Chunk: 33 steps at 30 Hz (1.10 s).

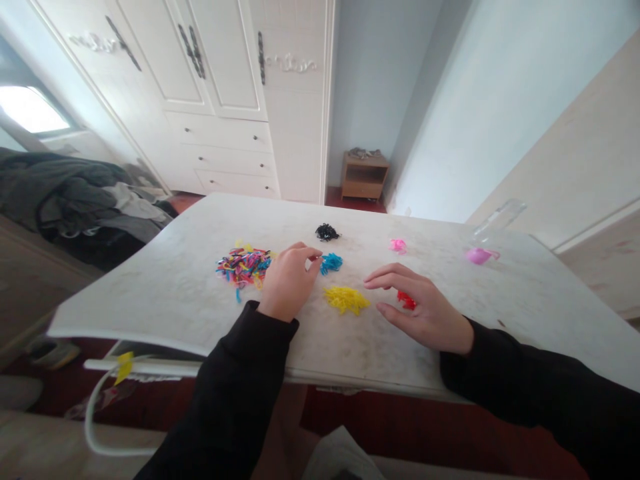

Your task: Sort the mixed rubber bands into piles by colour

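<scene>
My left hand [291, 280] is at the left edge of a small pile of blue rubber bands [331, 263], thumb and forefinger pinched together. Whatever is between those fingertips is too small to make out. Left of that hand lies a mixed heap of multicoloured rubber bands [243, 267], which it partly covers. My right hand [420, 307] hovers with its fingers apart and holds nothing. Behind it a pile of red rubber bands [406, 300] is partly hidden. Yellow rubber bands [346, 301] lie between my hands. Farther back are piles of black rubber bands [327, 232] and pink rubber bands [398, 246].
On the right of the white table [200, 223] lies a clear plastic container [500, 219] beside a purple-pink object [479, 256]. A white wardrobe [295, 133] and a small wooden cabinet [365, 177] stand beyond. Dark clothes [65, 200] are heaped at the left.
</scene>
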### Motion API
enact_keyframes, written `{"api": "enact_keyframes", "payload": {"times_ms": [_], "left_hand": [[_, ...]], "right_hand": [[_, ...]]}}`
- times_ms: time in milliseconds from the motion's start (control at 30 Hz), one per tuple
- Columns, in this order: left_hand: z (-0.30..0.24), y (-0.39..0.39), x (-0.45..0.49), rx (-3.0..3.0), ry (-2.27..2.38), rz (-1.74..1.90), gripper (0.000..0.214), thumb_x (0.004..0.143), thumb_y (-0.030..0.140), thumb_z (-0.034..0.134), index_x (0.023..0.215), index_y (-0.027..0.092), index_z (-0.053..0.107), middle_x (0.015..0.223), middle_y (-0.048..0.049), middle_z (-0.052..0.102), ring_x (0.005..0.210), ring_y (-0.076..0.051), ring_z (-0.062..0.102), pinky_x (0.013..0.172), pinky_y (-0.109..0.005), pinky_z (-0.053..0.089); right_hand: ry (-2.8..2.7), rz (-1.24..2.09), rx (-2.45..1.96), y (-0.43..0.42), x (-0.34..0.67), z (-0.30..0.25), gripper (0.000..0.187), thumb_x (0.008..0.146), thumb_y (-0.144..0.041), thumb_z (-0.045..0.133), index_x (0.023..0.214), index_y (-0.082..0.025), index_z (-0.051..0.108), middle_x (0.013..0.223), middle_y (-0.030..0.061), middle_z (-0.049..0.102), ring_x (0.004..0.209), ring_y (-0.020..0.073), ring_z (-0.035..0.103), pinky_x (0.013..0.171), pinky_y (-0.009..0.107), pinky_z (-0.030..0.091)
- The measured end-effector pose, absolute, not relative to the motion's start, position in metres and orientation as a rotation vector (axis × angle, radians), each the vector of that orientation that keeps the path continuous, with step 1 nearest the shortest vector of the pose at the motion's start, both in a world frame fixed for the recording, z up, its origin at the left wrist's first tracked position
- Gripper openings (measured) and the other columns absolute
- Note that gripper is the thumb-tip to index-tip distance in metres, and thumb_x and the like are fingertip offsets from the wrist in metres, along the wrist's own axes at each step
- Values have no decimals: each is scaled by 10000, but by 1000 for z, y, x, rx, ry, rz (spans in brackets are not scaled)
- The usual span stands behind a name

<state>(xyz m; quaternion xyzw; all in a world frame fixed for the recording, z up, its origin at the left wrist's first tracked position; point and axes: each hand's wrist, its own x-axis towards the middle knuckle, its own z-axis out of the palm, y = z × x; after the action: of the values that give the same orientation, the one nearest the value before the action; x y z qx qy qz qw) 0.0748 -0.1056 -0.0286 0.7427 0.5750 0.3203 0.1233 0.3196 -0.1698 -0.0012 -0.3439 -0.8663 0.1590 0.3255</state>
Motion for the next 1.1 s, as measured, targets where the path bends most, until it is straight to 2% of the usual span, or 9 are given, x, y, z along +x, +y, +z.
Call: {"api": "enact_keyframes", "payload": {"times_ms": [167, 533, 700, 833, 1100], "left_hand": [[-30, -105, 75, 2179, 1627, 949, 289, 908, 239, 593, 1137, 193, 762, 1035, -44, 768, 711, -166, 655, 770, -308, 494], [-32, -110, 71, 2138, 1633, 998, 248, 833, 125, 577, 1014, 220, 717, 976, -11, 774, 675, -155, 646, 763, -301, 492], [-30, -110, 72, 2066, 1662, 1089, 195, 843, 161, 585, 988, 224, 698, 940, -2, 769, 636, -134, 633, 684, -275, 478], [-21, -103, 49, 1968, 1747, 1167, 175, 841, 182, 592, 958, 204, 719, 913, -11, 767, 662, -135, 661, 698, -258, 495], [-7, -94, -31, 1882, 2117, 874, 170, 779, 255, 683, 868, 156, 789, 823, -70, 771, 735, -207, 679, 767, -306, 509]], "right_hand": [[-2276, 413, -894, -170, 319, -1, 281, 884, -112, 628, 1140, -224, 663, 1135, 80, 690, 1057, 204, 657, 947, 359, 539], [-2293, 381, -866, -172, 320, 0, 239, 889, -121, 628, 1082, -246, 692, 1097, 66, 690, 1015, 203, 666, 908, 338, 552], [-2300, 370, -838, -173, 319, 2, 213, 902, -136, 627, 1071, -246, 696, 1074, 66, 695, 988, 201, 672, 871, 336, 559], [-2222, 321, -866, -162, 334, 9, 159, 904, -170, 639, 1025, -253, 700, 1068, 58, 699, 993, 220, 676, 887, 375, 554], [-1883, 229, -1053, -138, 364, 15, 58, 897, -245, 646, 907, -244, 703, 979, 66, 698, 924, 247, 669, 749, 386, 574]]}}
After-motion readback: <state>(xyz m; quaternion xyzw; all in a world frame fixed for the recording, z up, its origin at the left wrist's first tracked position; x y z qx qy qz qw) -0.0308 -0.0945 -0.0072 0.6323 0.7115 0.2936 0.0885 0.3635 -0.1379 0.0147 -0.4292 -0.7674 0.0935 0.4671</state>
